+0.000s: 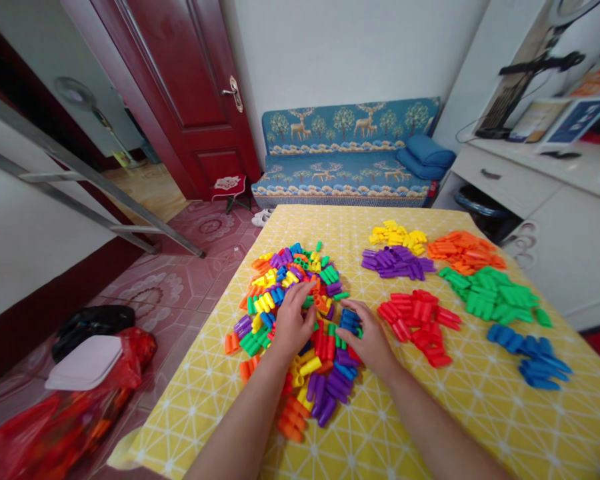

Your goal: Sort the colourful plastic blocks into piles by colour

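A mixed pile of small plastic tube blocks [267, 303] in several colours lies on the yellow patterned tablecloth [380, 440]. Over the middle of this pile is my left hand [295, 320], fingers apart, with no block visibly held. At the pile's right edge, my right hand [370, 337] curls its thumb and fingers around some blue tube blocks [350, 320]. Sorted heaps lie to the right: red blocks [420, 320], purple blocks [397, 262], yellow blocks [397, 235], orange blocks [465, 251], green blocks [493, 293] and blue blocks [533, 357].
Beyond the table stands a blue sofa [350, 170] with deer patterns. A white cabinet [545, 220] is on the right. To the left are a metal ladder [87, 177], a red stool [229, 187] and plastic bags [55, 427] with a white lid [85, 363] on the floor.
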A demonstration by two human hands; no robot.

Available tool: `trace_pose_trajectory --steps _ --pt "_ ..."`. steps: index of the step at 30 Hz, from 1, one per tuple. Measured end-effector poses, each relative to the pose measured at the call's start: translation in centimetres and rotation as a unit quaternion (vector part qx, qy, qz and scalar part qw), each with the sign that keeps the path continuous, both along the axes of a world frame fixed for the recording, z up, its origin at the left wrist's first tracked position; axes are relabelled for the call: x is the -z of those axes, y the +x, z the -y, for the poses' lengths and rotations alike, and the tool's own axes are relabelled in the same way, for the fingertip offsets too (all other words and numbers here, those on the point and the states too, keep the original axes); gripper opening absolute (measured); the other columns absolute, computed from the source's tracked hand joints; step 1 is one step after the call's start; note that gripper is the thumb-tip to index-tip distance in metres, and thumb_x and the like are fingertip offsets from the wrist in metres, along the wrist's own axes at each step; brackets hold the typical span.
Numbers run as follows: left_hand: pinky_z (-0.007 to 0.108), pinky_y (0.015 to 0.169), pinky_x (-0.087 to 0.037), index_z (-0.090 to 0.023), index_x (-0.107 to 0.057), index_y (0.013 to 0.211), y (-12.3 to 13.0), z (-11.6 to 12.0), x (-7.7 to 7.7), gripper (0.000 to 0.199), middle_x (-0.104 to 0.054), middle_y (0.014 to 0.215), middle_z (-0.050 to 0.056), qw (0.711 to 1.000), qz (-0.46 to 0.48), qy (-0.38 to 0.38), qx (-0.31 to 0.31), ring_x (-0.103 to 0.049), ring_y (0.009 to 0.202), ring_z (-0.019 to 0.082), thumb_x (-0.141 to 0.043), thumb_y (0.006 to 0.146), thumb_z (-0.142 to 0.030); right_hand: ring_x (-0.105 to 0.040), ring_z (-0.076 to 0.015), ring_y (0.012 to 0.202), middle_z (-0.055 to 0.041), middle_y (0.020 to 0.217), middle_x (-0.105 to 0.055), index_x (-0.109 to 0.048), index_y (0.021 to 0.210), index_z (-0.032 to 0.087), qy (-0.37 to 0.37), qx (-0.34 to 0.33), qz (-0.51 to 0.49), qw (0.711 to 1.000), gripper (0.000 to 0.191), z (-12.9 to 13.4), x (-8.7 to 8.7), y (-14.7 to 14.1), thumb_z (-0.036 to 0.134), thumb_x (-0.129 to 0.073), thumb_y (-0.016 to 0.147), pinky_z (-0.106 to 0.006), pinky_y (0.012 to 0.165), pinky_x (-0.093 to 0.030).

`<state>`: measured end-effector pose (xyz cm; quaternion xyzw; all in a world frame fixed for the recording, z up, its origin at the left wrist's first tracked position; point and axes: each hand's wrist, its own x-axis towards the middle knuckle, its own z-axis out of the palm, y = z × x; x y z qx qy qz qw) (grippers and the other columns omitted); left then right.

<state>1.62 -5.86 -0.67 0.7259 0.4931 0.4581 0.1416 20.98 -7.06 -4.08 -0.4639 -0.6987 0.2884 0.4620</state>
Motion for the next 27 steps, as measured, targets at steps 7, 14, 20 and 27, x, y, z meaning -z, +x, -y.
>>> trace_pose_trajectory --steps 7,14,20,27 --pt "0.039 0.103 -0.044 -0.022 -0.061 0.116 0.1 -0.2 -0.1 0.035 -0.057 0.123 0.009 1.0 -0.004 0.0 -0.01 -0.054 0.119 0.021 -0.051 0.084 -0.011 -0.06 -0.026 0.107 -0.0093 0.113 -0.065 -0.053 0.126 0.022 -0.008 0.042 0.073 0.996 0.05 -0.1 0.4 0.5 0.026 -0.066 0.078 -0.048 0.096 -0.046" --pt "0.037 0.097 -0.048 -0.021 -0.067 0.104 0.0 -0.4 0.4 0.027 -0.06 0.118 0.008 1.0 -0.003 0.002 0.002 -0.058 0.112 0.02 -0.053 0.083 -0.009 -0.064 -0.0213 0.102 -0.007 0.108 -0.069 -0.063 0.109 0.022 0.007 0.046 -0.007 0.999 0.026 0.4 -0.5 0.7 0.036 -0.052 0.09 -0.038 0.091 -0.05" --pt "0.035 0.094 -0.05 -0.021 -0.069 0.1 0.0 -0.6 0.6 0.027 -0.062 0.114 0.007 1.0 0.004 0.0 0.002 -0.06 0.107 0.019 -0.054 0.082 -0.008 -0.068 -0.0201 0.078 -0.0049 0.084 -0.072 -0.063 0.101 0.02 -0.037 0.127 -0.01 0.991 0.028 0.4 -1.2 1.6 0.042 -0.049 0.091 -0.032 0.072 -0.053" --pt "0.035 0.093 -0.05 -0.021 -0.07 0.098 0.0 -0.6 0.7 0.027 -0.062 0.113 0.007 1.0 -0.007 -0.011 0.003 -0.061 0.105 0.019 -0.055 0.081 -0.007 -0.057 -0.0255 0.108 -0.0103 0.112 -0.065 -0.065 0.11 0.019 -0.004 0.077 0.188 0.979 0.031 0.2 -1.5 2.7 0.036 -0.054 0.087 -0.042 0.095 -0.045"
